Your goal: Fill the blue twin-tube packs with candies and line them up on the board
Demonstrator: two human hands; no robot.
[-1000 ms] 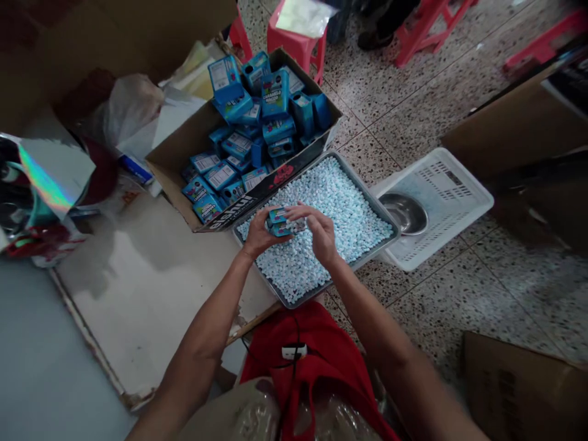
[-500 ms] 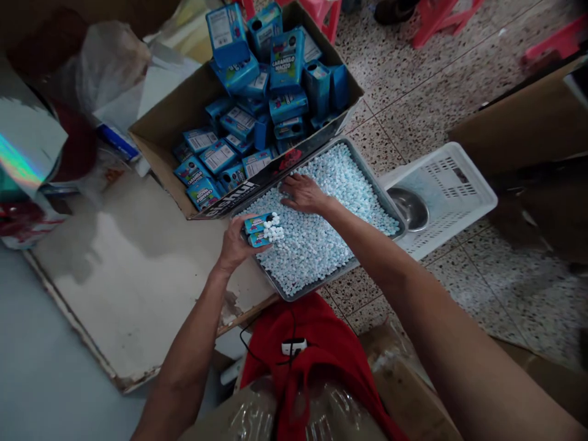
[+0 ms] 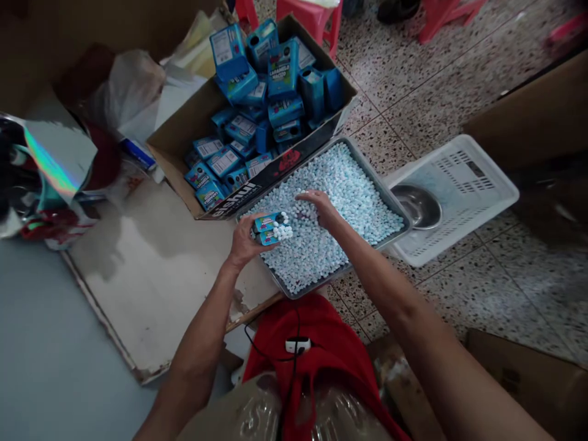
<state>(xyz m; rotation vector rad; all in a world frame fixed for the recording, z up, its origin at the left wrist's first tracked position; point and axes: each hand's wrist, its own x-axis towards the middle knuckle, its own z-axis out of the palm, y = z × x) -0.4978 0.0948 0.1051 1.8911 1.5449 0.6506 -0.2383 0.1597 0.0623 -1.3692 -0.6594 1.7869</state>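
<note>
Metal tray (image 3: 389, 202): full of pale blue-white candies (image 3: 340, 190) | cardboard box (image 3: 179, 138), far left: blue cartons (image 3: 275, 92) | left hand (image 3: 245, 239) grasps small blue box (image 3: 267, 228), candies heaped at its open end, over tray's near-left edge | right hand (image 3: 316, 208) cupped, fingers in the candies.

Print on the blue cartons (image 3: 257, 122) too small, red stools (image 3: 316, 15) cut off at top edge.
</note>
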